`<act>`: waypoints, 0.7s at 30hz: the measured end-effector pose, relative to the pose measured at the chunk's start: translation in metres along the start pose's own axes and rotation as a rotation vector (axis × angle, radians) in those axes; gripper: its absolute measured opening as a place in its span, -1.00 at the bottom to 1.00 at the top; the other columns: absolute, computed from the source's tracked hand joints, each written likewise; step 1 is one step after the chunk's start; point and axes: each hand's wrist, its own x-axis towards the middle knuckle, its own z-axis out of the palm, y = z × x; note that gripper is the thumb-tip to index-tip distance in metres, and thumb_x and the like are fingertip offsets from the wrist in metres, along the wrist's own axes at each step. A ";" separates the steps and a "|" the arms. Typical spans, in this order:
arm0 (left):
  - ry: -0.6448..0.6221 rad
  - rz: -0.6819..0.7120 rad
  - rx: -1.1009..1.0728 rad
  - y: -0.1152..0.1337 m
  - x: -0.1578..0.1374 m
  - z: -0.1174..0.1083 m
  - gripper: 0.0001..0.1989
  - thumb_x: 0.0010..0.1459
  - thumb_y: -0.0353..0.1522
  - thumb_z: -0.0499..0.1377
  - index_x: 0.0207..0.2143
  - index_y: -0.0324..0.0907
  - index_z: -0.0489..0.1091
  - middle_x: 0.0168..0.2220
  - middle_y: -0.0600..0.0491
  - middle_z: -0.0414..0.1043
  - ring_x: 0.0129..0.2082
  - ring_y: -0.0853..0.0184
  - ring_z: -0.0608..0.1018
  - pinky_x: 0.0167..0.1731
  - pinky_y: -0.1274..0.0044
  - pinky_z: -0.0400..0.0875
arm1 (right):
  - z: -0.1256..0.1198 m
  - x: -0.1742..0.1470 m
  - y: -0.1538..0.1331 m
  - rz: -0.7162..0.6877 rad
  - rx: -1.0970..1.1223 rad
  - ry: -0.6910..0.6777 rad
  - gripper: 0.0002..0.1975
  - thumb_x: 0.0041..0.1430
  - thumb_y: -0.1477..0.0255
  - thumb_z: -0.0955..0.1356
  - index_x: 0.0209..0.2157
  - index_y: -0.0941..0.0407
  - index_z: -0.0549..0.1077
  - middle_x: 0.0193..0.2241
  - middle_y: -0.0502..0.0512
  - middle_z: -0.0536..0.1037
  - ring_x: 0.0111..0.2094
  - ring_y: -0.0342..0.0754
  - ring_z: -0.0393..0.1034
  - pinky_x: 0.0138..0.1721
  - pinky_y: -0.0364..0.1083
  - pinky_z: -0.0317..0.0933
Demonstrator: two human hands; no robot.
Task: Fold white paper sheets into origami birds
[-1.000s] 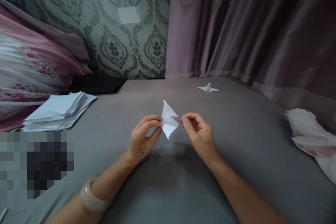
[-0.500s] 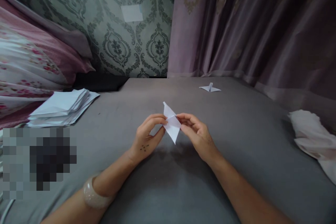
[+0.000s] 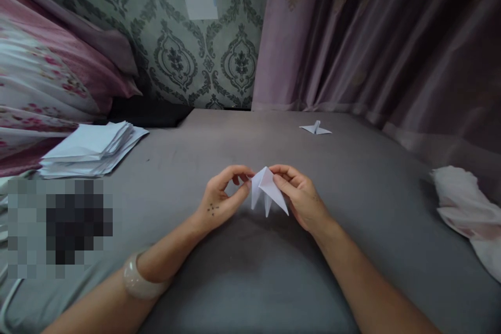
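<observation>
A folded white paper piece (image 3: pixel 269 186) is held up between my hands above the grey cloth surface, its pointed flaps spread and hanging downward. My left hand (image 3: pixel 226 194) pinches its left edge between thumb and fingers. On the other side my right hand (image 3: pixel 298 191) grips the right edge, thumb in front and fingers behind. A pale bangle (image 3: pixel 141 281) circles my left wrist. Farther back on the right lies another folded paper figure (image 3: pixel 316 128) with two flat wings and a raised middle.
At the left sits a stack of white paper sheets (image 3: pixel 88 148), with a flat black item (image 3: pixel 152 113) behind it. A crumpled whitish cloth (image 3: pixel 465 209) lies at the right. Purple curtains (image 3: pixel 332 52) hang behind, and a blurred-out patch (image 3: pixel 58 227) covers the left front.
The folded paper has been turned from a flat diamond to a shape with its flaps fanned downward. Both hands stay on its edges. The view has tilted slightly down.
</observation>
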 end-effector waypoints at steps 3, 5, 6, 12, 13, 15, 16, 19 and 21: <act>0.012 0.025 0.030 0.003 0.001 0.000 -0.86 0.14 -0.44 0.18 -0.21 -0.17 0.41 -0.22 -0.03 0.44 -0.27 0.33 0.43 -0.26 0.46 0.35 | 0.001 0.000 0.000 0.011 0.022 0.002 -0.76 0.03 0.28 0.43 -0.26 0.08 0.48 -0.37 0.04 0.57 -0.40 -0.10 0.44 -0.33 -0.12 0.31; 0.071 0.011 0.028 0.003 0.002 0.000 -0.88 0.12 -0.40 0.21 -0.25 -0.18 0.38 -0.21 -0.03 0.38 -0.29 0.35 0.41 -0.30 0.49 0.35 | 0.001 0.001 0.001 0.011 0.037 0.021 -0.76 0.02 0.29 0.44 -0.26 0.09 0.48 -0.37 0.04 0.56 -0.41 -0.12 0.42 -0.35 -0.13 0.30; 0.108 -0.018 0.041 0.003 0.002 0.000 -0.90 0.11 -0.38 0.22 -0.31 -0.18 0.36 -0.26 0.00 0.36 -0.33 0.37 0.39 -0.33 0.50 0.34 | 0.001 0.002 0.001 0.003 0.041 0.037 -0.76 0.01 0.30 0.44 -0.27 0.09 0.47 -0.38 0.03 0.55 -0.42 -0.12 0.42 -0.36 -0.14 0.29; -0.002 -0.299 -0.004 0.002 0.003 -0.001 -0.76 0.17 -0.22 0.18 -0.46 -0.20 0.41 -0.48 0.07 0.41 -0.43 0.39 0.42 -0.35 0.53 0.35 | 0.003 0.002 0.000 -0.133 -0.082 0.117 -0.84 0.01 0.32 0.43 -0.37 0.08 0.44 -0.45 -0.04 0.50 -0.45 -0.16 0.37 -0.39 -0.17 0.24; -0.049 -0.356 -0.087 0.002 0.004 0.000 -0.73 0.19 -0.19 0.16 -0.40 -0.21 0.45 -0.44 0.04 0.46 -0.39 0.35 0.46 -0.31 0.50 0.38 | 0.003 0.001 0.000 -0.144 -0.121 0.105 -0.86 0.02 0.33 0.42 -0.38 0.08 0.45 -0.46 -0.04 0.50 -0.45 -0.16 0.37 -0.39 -0.17 0.24; -0.107 -0.446 -0.259 0.000 0.003 0.000 -0.61 0.25 -0.12 0.07 -0.35 -0.24 0.49 -0.37 -0.03 0.52 -0.32 0.30 0.52 -0.22 0.45 0.41 | 0.004 0.000 -0.001 -0.152 -0.195 0.075 -0.89 0.04 0.35 0.40 -0.38 0.08 0.47 -0.47 -0.03 0.51 -0.46 -0.15 0.38 -0.40 -0.16 0.24; -0.122 -0.476 -0.326 -0.001 0.003 0.001 -0.56 0.27 -0.09 0.03 -0.35 -0.26 0.50 -0.36 -0.05 0.53 -0.32 0.29 0.53 -0.19 0.43 0.42 | 0.004 -0.001 -0.001 -0.154 -0.228 0.062 -0.90 0.05 0.36 0.39 -0.37 0.08 0.48 -0.47 -0.03 0.52 -0.45 -0.14 0.39 -0.40 -0.15 0.24; -0.116 -0.541 -0.428 -0.008 0.003 0.002 -0.54 0.24 -0.07 0.07 -0.40 -0.28 0.51 -0.41 -0.06 0.52 -0.37 0.31 0.52 -0.24 0.45 0.42 | 0.004 -0.002 0.000 -0.154 -0.293 0.014 -0.88 0.07 0.42 0.34 -0.34 0.08 0.51 -0.43 0.00 0.57 -0.39 -0.11 0.43 -0.34 -0.12 0.28; -0.071 -0.588 -0.452 -0.013 0.003 0.002 -0.62 0.16 -0.12 0.19 -0.42 -0.28 0.51 -0.46 -0.02 0.50 -0.42 0.35 0.49 -0.32 0.51 0.40 | 0.004 -0.002 0.002 -0.143 -0.297 -0.054 -0.81 0.05 0.47 0.30 -0.28 0.08 0.51 -0.37 0.03 0.59 -0.33 -0.09 0.47 -0.24 -0.08 0.31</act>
